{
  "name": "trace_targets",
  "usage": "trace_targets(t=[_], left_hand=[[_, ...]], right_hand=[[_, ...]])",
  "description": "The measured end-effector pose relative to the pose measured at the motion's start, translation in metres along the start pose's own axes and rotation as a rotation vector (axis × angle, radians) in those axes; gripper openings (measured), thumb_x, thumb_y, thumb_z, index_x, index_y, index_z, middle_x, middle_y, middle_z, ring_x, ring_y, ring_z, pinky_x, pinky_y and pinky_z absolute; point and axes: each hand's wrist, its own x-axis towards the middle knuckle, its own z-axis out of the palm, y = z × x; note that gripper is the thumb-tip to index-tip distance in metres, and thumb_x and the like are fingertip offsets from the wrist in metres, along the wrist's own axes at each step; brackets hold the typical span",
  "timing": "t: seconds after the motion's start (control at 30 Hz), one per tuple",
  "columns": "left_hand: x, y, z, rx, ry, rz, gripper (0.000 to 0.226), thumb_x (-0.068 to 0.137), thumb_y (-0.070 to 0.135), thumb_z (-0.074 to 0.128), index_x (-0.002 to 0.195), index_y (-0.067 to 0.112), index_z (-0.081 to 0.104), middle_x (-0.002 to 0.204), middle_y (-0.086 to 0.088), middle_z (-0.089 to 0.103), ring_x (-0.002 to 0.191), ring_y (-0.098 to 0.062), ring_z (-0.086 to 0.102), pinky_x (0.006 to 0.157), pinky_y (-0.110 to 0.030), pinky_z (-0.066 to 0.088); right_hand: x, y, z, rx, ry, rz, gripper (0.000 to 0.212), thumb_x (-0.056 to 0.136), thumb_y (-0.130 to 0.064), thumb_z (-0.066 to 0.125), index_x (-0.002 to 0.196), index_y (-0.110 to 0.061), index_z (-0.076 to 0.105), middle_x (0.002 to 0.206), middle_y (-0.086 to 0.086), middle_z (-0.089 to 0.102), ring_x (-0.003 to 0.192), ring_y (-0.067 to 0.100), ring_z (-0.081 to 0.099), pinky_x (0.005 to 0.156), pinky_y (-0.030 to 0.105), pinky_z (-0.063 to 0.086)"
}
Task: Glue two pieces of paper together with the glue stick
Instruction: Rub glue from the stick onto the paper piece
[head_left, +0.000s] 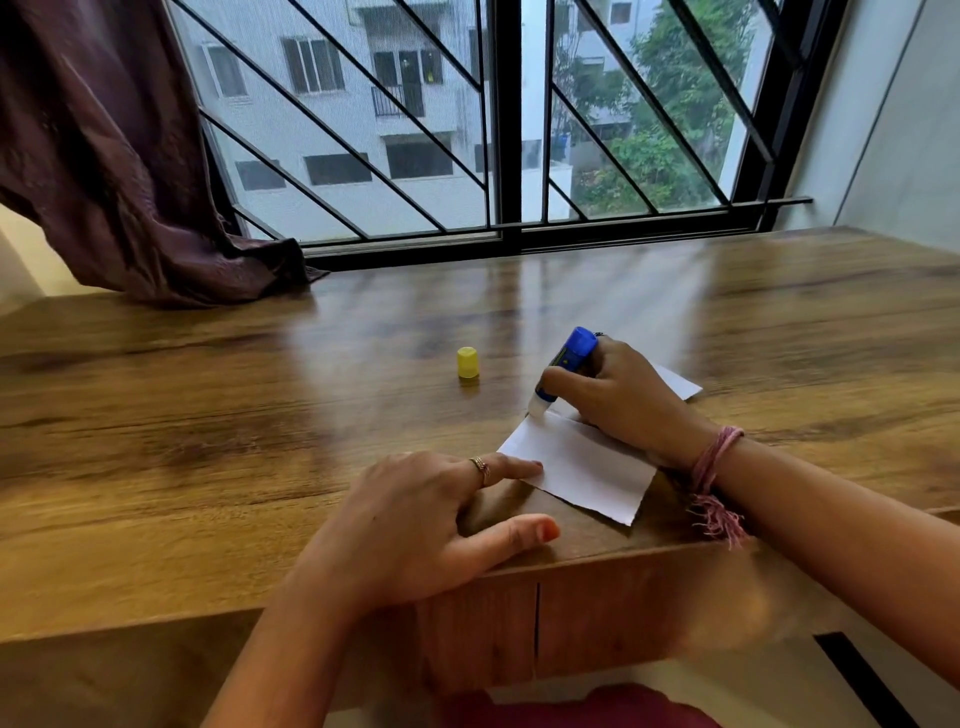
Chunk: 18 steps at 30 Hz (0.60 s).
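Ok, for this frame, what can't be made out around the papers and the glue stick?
Head view only:
- Second white paper sheet: mostly hidden behind the right hand; whether it overlaps the near white paper sheet is unclear.
- Blue glue stick: label too small to read; fingers cover its middle.
- Glue already spread: invisible on white paper.
- Small yellow cap: markings too small.
- Left hand: motion-blurred.

1. Glue stick (567, 362): blue tube, uncapped, tilted, its white tip touching the far corner of the near paper.
2. Near paper (582, 465): white, flat.
3. Second paper (678, 382): white, just beyond the near paper, partly hidden.
4. Yellow cap (467, 362): upright, left of the glue stick, apart.
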Motion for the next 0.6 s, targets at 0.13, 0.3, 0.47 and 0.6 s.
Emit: trace_targets(t=[0.13,0.3,0.47,0.6], left_hand=[[0.000,-0.001,0.001,-0.015,0.001,0.000,0.068,0.070,0.089,0.021,0.127,0.059,0.042,0.054,0.003,0.049,0.059,-0.003,0.050,0.048,-0.018,0.025],[0.000,-0.003,0.001,-0.044,-0.016,0.006,0.065,0.073,0.088,0.024,0.127,0.058,0.043,0.052,0.001,0.049,0.059,-0.004,0.052,0.048,-0.018,0.026],[0.002,-0.006,0.001,-0.102,-0.041,0.017,0.062,0.076,0.084,0.026,0.125,0.054,0.047,0.053,0.000,0.051,0.054,-0.009,0.051,0.048,-0.018,0.027],[0.002,-0.007,-0.001,-0.152,-0.032,0.013,0.058,0.079,0.081,0.030,0.122,0.049,0.053,0.055,-0.001,0.055,0.053,-0.009,0.051,0.049,-0.016,0.028]], right_hand=[[0.000,-0.001,0.000,-0.017,0.004,-0.004,0.020,0.075,-0.030,0.065,0.064,-0.016,0.054,0.050,-0.008,0.045,0.041,0.002,0.039,0.044,0.014,0.033],[-0.004,-0.008,-0.006,0.216,-0.002,0.013,0.019,0.083,-0.020,0.062,0.079,-0.002,0.059,0.041,-0.010,0.046,0.036,0.004,0.037,0.039,0.016,0.032],[-0.016,-0.015,-0.022,0.436,0.042,0.060,0.023,0.092,-0.020,0.052,0.095,0.002,0.059,0.058,0.004,0.055,0.042,0.007,0.052,0.037,0.016,0.037],[-0.031,-0.011,-0.031,0.554,-0.009,0.091,0.023,0.091,-0.025,0.054,0.098,-0.006,0.064,0.068,0.004,0.066,0.061,0.021,0.068,0.050,0.025,0.053]])
